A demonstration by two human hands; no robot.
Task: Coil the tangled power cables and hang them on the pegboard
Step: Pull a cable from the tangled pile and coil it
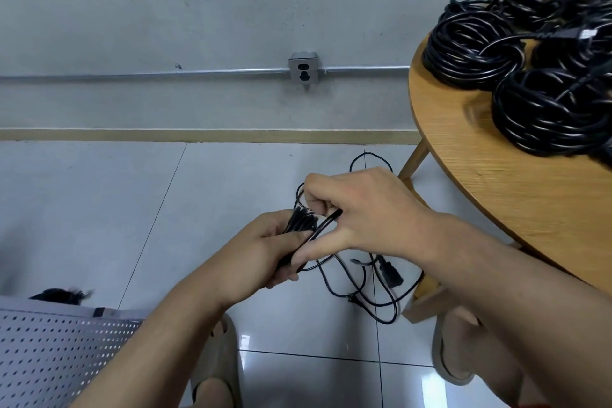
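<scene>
Above tiled floor (pixel 99 209): left hand (pixel 265 248) grip holds black cable bundle (pixel 299 220); right hand (pixel 364 205) grip pinches loose strand (pixel 326 224).

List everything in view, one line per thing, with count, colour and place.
power cable: one, black, partly coiled in both hands, the rest loose on the floor
coiled cables: several, at least three, black, on the table
table: one, light wood, round, right side
pegboard: one, pale grey, lower left
socket box: one, grey metal, on the wall
conduit: one, grey metal, along the wall either side of the socket box
sandals: two, beige, on the feet at the bottom
left hand: grips the coiled bundle
right hand: pinches a strand beside it
</scene>
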